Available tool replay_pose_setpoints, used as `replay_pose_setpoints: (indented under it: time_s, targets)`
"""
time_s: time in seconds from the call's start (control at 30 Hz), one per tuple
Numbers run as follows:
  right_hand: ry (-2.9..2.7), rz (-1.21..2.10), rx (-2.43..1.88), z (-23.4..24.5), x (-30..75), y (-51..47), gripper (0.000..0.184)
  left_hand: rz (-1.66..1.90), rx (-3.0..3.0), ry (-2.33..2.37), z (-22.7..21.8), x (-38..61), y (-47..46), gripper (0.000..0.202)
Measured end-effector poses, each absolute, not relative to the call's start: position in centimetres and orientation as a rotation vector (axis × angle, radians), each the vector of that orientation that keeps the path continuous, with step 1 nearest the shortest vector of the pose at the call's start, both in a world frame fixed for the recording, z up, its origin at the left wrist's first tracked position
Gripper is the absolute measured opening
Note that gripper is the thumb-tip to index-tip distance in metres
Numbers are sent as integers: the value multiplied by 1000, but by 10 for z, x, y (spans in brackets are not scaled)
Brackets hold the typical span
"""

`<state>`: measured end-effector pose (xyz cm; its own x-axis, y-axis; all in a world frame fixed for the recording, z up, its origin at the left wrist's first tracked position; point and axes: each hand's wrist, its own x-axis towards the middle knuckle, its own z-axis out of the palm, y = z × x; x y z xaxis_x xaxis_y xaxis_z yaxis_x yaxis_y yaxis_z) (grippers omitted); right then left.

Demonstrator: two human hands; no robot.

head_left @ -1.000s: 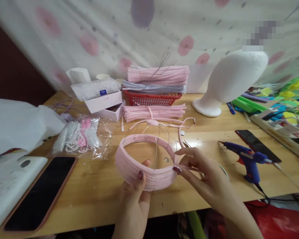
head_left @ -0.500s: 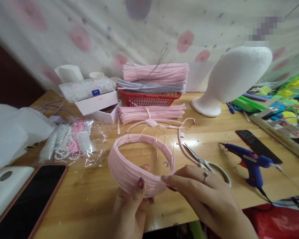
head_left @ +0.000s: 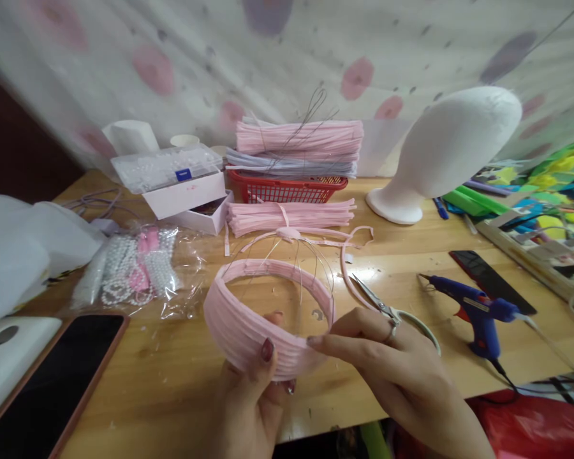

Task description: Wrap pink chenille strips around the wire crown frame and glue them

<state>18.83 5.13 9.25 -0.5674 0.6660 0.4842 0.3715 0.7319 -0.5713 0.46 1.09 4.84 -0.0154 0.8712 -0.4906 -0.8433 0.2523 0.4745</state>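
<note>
A pink ring-shaped band [head_left: 236, 325], built up of rows of fuzzy pipe cleaners, is tilted above the front of the table. Thin bare wires arch over its opening to a small pink oval tip [head_left: 287, 234]. My left hand [head_left: 256, 395] grips the band's near side, thumb outside and fingertips showing through the opening. On the band's near right edge, my right hand [head_left: 397, 376] presses a fingertip against the rows; its other fingertips are hidden behind the band and hand. Scissors [head_left: 387, 309] with pale handles lie just beyond my right hand.
Pink pipe cleaner bundles [head_left: 291, 217] lie by a red basket [head_left: 287, 189]. At the right are a blue glue gun [head_left: 481, 312], a dark phone-like slab [head_left: 492, 280] and a white foam head [head_left: 454, 146]. Bagged pearl beads [head_left: 138, 268] and a phone [head_left: 62, 382] are left.
The view has shifted very slightly. My left hand and the band have moved a touch to the left; both hands keep nearly the same hold.
</note>
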Motion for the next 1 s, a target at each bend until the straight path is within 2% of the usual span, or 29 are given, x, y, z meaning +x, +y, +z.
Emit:
replay_pose_setpoints:
  time_s: [0.4,0.77,0.93,1.0]
  targets:
    - [-2019,523,-816,72,185,52,56,1412,-51,771,43,8,11,26]
    - [-1879,560,-907,53,183,49,39,1476,31,917,34,17,17,32]
    - [-1750,629,-1098,44,186,47,17,1483,10,884,24,15,21,28]
    - [-1723,639,-1152,44,186,48,16,1506,-11,849,23,16,22,25]
